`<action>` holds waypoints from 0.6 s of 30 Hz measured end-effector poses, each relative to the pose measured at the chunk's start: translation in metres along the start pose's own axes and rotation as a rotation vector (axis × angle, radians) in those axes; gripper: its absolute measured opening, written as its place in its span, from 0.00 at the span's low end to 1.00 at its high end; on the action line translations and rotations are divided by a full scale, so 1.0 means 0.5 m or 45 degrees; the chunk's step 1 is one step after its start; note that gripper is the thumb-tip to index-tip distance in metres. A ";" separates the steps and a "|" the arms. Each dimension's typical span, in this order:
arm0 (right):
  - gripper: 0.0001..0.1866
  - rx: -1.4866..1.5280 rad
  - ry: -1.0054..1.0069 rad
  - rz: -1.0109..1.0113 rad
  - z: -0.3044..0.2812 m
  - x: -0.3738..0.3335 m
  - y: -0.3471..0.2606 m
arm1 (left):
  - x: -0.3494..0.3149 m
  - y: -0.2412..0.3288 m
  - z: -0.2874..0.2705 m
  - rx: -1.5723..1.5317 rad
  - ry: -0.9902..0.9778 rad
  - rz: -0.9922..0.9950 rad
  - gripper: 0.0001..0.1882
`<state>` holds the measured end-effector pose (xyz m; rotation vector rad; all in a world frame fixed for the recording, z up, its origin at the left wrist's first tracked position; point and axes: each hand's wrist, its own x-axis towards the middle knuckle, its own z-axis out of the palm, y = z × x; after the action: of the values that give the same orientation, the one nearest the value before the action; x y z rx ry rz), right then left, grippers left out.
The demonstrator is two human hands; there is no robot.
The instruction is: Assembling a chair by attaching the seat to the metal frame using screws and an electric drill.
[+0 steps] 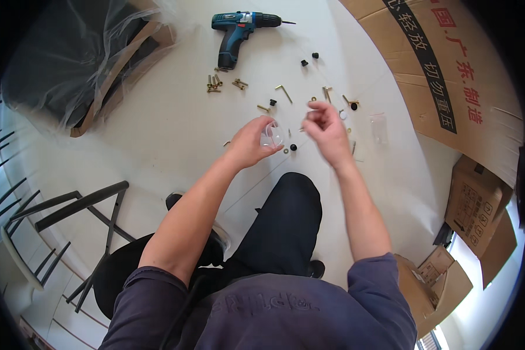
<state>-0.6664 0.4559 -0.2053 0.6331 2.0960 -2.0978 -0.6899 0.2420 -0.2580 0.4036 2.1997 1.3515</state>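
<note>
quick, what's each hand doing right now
left hand: closed on a small clear plastic bag
right hand: fingertips pinched together above the floor; too blurred to tell if it holds anything

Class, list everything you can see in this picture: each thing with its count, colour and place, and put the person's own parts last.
Cordless drill: one, teal and black, floor top centre.
Brass screws: a small cluster, gold, below the drill.
Hex key: one, brass-coloured, mid floor.
Black caps: two, right of the drill.
Flattened cardboard box: one, brown, top right.
Small cartons: several, brown, right edge.
Plastic-wrapped chair part: one, dark, top left.
Black metal frame: one, lower left.
Clear plastic bag: one, in the left hand.
Left hand: holds the bag.
Right hand: fingers pinched, beside the bag; contents unclear.
</note>
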 end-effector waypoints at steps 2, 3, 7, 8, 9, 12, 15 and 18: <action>0.11 -0.089 -0.031 -0.113 0.049 -0.047 -0.028 | 0.007 0.002 0.010 -0.031 0.031 0.069 0.27; 0.11 -0.112 0.006 -0.042 0.071 -0.061 -0.035 | 0.010 0.002 0.012 -0.055 0.068 0.129 0.26; 0.12 -0.275 0.124 -0.146 0.102 -0.092 -0.045 | 0.016 0.007 0.013 -0.096 0.130 0.257 0.25; 0.13 -0.323 0.151 -0.199 0.095 -0.094 -0.044 | 0.016 0.009 0.011 -0.091 0.124 0.264 0.24; 0.13 -0.375 0.177 -0.251 0.084 -0.097 -0.039 | 0.016 0.011 0.010 -0.089 0.118 0.271 0.24; 0.13 -0.421 0.320 -0.172 -0.002 -0.078 -0.018 | 0.013 0.021 0.009 -0.087 0.098 0.258 0.23; 0.23 -0.916 0.461 -0.017 -0.134 0.024 0.028 | 0.009 0.028 0.004 -0.047 0.064 0.170 0.21; 0.27 -1.445 0.465 -0.213 -0.255 0.120 0.087 | 0.005 0.032 -0.002 -0.062 0.085 0.180 0.21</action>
<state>-0.6780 0.5911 -0.2627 0.6571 3.0590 -0.5378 -0.6929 0.2499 -0.2443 0.5113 2.2226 1.5108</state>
